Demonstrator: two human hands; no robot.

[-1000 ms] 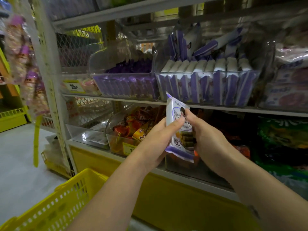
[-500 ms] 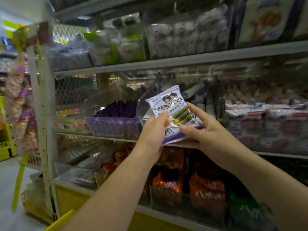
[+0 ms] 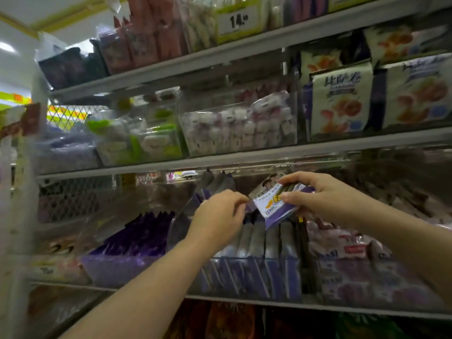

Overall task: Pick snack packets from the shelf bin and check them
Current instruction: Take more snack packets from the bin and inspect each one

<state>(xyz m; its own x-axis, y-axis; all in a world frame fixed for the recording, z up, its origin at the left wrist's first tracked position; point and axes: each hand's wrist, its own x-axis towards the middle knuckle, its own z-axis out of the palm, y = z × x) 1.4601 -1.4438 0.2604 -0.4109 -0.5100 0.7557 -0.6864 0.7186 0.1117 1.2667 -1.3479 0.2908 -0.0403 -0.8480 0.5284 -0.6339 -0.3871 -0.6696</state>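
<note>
My right hand (image 3: 325,194) grips a purple-and-white snack packet (image 3: 271,204) by its right end, thumb underneath and fingers over the top. The packet lies tilted just above the clear shelf bin (image 3: 256,260), which holds a row of several matching purple-and-white packets standing upright. My left hand (image 3: 220,214) is at the packet's left corner with its fingers curled, and appears to pinch that corner. Both forearms reach in from the bottom of the view.
A clear bin of dark purple packets (image 3: 139,233) stands to the left and a bin of pink-and-white packets (image 3: 342,243) to the right. The grey shelf edge (image 3: 244,158) above carries bins of white sweets (image 3: 234,128). Orange bags sit on the shelf below.
The packet has moved from in front of the shelf to lie tilted just over the bin's row of packets. Both hands went with it, and the view has tilted upward.
</note>
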